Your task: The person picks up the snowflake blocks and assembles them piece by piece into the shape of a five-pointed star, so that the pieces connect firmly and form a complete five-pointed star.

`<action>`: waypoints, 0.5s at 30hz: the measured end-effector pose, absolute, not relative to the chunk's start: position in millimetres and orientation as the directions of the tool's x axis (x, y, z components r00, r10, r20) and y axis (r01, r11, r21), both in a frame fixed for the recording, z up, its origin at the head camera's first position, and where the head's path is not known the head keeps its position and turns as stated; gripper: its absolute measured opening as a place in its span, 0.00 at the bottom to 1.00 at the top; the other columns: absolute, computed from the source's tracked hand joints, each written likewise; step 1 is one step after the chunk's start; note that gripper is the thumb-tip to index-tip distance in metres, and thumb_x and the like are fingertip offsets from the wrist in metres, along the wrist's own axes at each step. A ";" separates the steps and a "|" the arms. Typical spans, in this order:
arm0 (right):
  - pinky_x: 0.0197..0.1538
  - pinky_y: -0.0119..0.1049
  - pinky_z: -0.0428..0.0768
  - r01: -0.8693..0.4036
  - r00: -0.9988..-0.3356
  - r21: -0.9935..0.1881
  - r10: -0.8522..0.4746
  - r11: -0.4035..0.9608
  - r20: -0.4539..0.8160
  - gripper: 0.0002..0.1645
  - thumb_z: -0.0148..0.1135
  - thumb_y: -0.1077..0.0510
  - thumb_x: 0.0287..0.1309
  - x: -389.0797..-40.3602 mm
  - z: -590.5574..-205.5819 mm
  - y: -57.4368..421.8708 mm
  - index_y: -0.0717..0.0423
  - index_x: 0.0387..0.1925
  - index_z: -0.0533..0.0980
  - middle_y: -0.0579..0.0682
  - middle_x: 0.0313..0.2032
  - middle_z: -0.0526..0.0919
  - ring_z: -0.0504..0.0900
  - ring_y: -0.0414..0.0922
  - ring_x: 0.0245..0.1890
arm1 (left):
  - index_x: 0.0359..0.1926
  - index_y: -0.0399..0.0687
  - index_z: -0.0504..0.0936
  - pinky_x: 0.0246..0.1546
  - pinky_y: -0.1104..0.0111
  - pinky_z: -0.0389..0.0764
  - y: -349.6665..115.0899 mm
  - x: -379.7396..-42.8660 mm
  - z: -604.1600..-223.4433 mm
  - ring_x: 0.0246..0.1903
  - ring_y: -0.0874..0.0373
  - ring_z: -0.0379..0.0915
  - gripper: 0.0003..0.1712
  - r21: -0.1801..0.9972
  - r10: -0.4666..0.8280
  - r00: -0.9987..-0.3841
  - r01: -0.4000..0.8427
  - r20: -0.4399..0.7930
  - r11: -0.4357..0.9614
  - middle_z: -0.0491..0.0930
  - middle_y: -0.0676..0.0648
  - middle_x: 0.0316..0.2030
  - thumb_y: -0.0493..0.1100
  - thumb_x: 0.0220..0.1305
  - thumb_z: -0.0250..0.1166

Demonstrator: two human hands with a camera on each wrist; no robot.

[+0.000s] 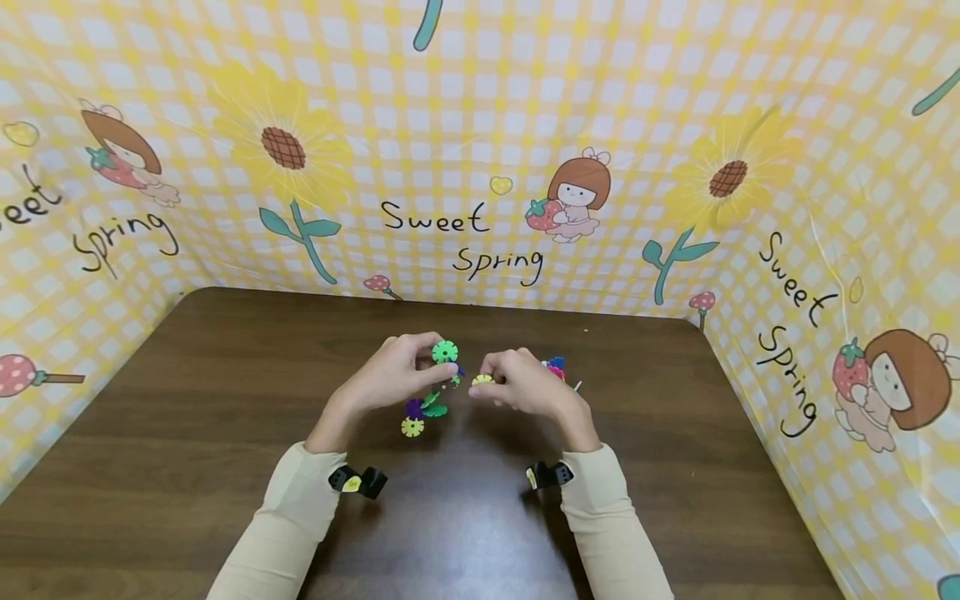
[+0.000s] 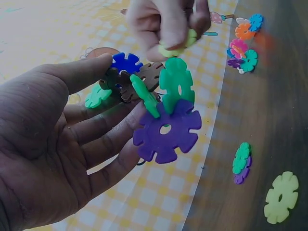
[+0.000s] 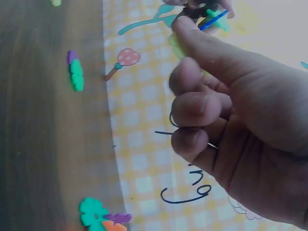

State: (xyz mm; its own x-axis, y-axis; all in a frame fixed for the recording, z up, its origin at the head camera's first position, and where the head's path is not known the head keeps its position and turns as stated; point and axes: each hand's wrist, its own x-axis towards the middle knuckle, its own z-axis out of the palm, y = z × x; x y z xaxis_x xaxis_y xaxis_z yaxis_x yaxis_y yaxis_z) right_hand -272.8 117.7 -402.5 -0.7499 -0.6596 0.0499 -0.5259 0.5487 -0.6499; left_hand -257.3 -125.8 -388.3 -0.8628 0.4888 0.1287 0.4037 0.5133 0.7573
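Observation:
My left hand [image 1: 393,371] holds a joined cluster of notched, flower-shaped plastic discs. In the left wrist view its thumb and fingertips are at the brown disc [image 2: 150,73] and blue disc [image 2: 126,61], while a purple disc [image 2: 178,139] and green discs [image 2: 175,77] stick out towards the camera. Close by on the right, my right hand [image 1: 528,383] pinches a pale yellow disc [image 1: 482,380] between thumb and index finger. That yellow disc is just apart from the cluster in the head view; the right wrist view shows it mostly hidden behind the fingers.
On the brown table [image 1: 465,533] a green disc [image 2: 241,159] overlaps a purple one, near a loose pale yellow disc [image 2: 279,204]. A pile of mixed discs [image 1: 555,368] lies behind my right hand. Checked cloth walls [image 1: 450,125] stand at the back and both sides.

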 end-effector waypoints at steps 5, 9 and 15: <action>0.23 0.31 0.74 -0.537 -0.749 -0.669 -0.655 0.514 0.098 0.10 0.65 0.49 0.66 -272.0 -398.5 118.0 0.50 0.33 0.78 0.51 0.19 0.80 0.73 0.37 0.15 | 0.40 0.50 0.76 0.24 0.67 0.75 -125.7 -257.2 -386.7 0.20 0.60 0.73 0.10 0.755 0.482 -0.866 0.406 0.136 0.515 0.82 0.50 0.26 0.50 0.71 0.64; 0.23 0.30 0.72 -0.563 -0.739 -0.659 -0.662 0.499 0.129 0.08 0.64 0.52 0.68 -272.1 -398.3 116.3 0.50 0.34 0.78 0.51 0.20 0.80 0.71 0.35 0.16 | 0.42 0.49 0.77 0.26 0.66 0.78 -125.5 -257.1 -386.1 0.23 0.54 0.77 0.09 0.759 0.476 -0.870 0.395 0.129 0.517 0.84 0.50 0.28 0.48 0.71 0.65; 0.24 0.30 0.72 -0.580 -0.734 -0.655 -0.659 0.485 0.161 0.05 0.64 0.56 0.68 -270.9 -398.7 113.9 0.51 0.35 0.79 0.44 0.21 0.78 0.71 0.36 0.18 | 0.43 0.49 0.77 0.27 0.65 0.79 -125.6 -257.9 -387.5 0.27 0.43 0.80 0.09 0.771 0.479 -0.868 0.394 0.132 0.501 0.86 0.49 0.30 0.48 0.71 0.64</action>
